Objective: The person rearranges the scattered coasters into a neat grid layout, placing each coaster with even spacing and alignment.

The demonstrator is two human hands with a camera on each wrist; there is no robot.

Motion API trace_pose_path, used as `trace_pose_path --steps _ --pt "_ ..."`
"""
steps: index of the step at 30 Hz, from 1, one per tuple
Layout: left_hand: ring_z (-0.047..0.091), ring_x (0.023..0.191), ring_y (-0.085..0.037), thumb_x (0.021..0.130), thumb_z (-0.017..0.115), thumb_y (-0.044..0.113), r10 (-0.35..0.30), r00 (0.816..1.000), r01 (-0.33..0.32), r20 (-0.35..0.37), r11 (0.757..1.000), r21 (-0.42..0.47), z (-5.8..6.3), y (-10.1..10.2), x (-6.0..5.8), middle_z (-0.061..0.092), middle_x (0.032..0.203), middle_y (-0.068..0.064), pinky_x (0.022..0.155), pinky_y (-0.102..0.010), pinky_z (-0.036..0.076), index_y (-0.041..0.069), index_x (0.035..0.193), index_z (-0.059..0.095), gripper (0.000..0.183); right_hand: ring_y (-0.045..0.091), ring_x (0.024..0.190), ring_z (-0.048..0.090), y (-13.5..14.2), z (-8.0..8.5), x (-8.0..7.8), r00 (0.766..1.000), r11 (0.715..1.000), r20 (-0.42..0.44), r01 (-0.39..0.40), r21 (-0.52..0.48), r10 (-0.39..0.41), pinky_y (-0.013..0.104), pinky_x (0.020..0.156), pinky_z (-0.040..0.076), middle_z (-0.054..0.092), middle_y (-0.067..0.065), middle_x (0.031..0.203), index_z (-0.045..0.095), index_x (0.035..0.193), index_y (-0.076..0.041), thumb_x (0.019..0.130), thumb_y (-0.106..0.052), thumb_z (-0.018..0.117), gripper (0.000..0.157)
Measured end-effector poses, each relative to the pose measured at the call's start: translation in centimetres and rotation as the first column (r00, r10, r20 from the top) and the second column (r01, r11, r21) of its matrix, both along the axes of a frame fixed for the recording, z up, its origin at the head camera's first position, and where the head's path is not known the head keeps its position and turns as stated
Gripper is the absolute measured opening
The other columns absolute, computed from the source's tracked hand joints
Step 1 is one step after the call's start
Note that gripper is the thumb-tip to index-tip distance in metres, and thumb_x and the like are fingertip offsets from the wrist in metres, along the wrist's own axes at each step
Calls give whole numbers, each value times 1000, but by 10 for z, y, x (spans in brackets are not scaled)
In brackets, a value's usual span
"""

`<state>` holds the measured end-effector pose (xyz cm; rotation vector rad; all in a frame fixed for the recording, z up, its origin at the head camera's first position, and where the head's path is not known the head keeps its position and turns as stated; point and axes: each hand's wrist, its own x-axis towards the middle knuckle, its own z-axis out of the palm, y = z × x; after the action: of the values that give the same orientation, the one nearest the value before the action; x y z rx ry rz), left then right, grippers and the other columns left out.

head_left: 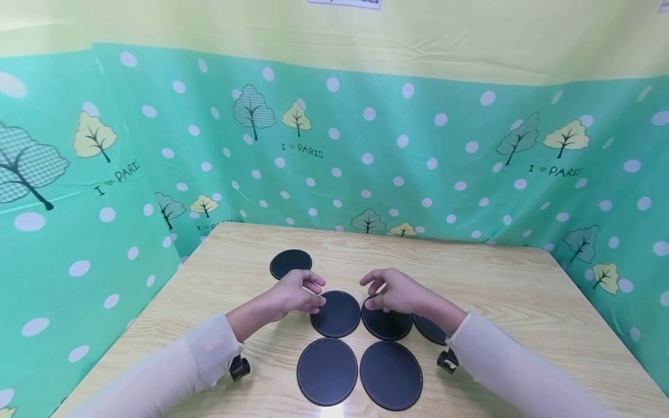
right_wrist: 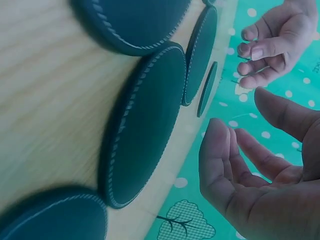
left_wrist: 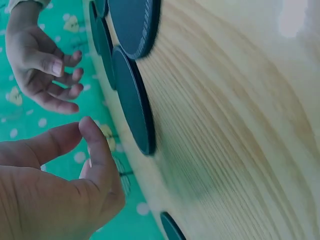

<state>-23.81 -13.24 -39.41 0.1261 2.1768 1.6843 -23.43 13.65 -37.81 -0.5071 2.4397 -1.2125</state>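
Observation:
Several round black coasters with light stitching round the rim lie flat on the table. My left hand (head_left: 297, 294) hovers at the left edge of one coaster (head_left: 337, 318), thumb and fingers loosely bent, holding nothing. Over the neighbouring coaster (head_left: 388, 326), my right hand (head_left: 399, 292) hangs with bent fingers and an empty grasp. The right wrist partly hides a third coaster (head_left: 430, 330) in that row. Both wrist views show a gap of air between the hands and the coasters, such as the stitched coaster (right_wrist: 145, 125).
Two more coasters sit side by side nearer me, one on the left (head_left: 327, 371) and one on the right (head_left: 391, 375). A lone coaster (head_left: 290, 261) lies farther back on the left. Behind the wooden table (head_left: 481, 278) hangs a green dotted cloth (head_left: 428, 139) with printed trees.

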Motion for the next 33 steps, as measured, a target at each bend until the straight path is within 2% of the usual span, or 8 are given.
trace_pose_path --steps 9,14,18,23,28,31,33 --pt "66 89 -23 87 69 -16 88 996 -88 -7 996 0 -4 -25 -26 51 108 -17 81 -37 64 -12 129 53 45 26 77 63 -26 0 -31 998 999 49 28 -38 -26 36 69 61 63 15 109 60 134 2 91 -5 76 46" --pt "65 92 -24 90 68 -12 123 992 -123 1 992 -24 -6 -40 -39 51 120 -24 82 -36 64 -11 133 50 47 24 75 60 -37 -1 -46 997 997 63 52 -61 -48 38 70 60 61 14 109 59 136 3 92 -5 75 47" --pt "64 94 -23 92 68 -8 127 992 -127 17 991 -37 -6 -48 -46 48 130 -27 82 -35 63 -10 137 48 49 24 74 59 -45 -2 -57 996 996 67 55 -73 -51 40 72 60 61 13 107 57 138 4 94 -6 74 48" --pt "64 96 -22 93 68 -6 140 990 -139 6 989 -52 -7 -52 -51 48 134 -28 86 -38 63 -10 139 47 50 26 80 63 -56 -6 -71 995 993 58 81 -80 -76 39 72 61 65 12 103 55 138 4 95 -5 72 47" --pt "65 104 -26 96 67 -3 159 987 -158 10 985 -70 -11 -60 -61 50 138 -28 90 -41 61 -8 142 45 51 30 91 66 -67 -11 -84 993 989 51 111 -97 -107 44 79 62 66 12 105 56 138 4 95 -6 73 48" --pt "64 100 -24 96 66 -2 185 982 -183 25 980 -72 -15 -65 -68 51 138 -26 86 -38 62 -7 142 45 51 31 97 67 -73 -15 -90 992 986 51 120 -118 -115 46 82 62 66 12 106 55 139 4 95 -7 73 48" --pt "63 92 -20 95 67 -2 205 978 -203 27 976 -73 -16 -69 -72 54 133 -22 81 -36 62 -7 142 45 52 31 100 67 -77 -17 -94 991 981 59 131 -142 -124 46 84 62 66 14 107 55 139 5 95 -6 72 48"
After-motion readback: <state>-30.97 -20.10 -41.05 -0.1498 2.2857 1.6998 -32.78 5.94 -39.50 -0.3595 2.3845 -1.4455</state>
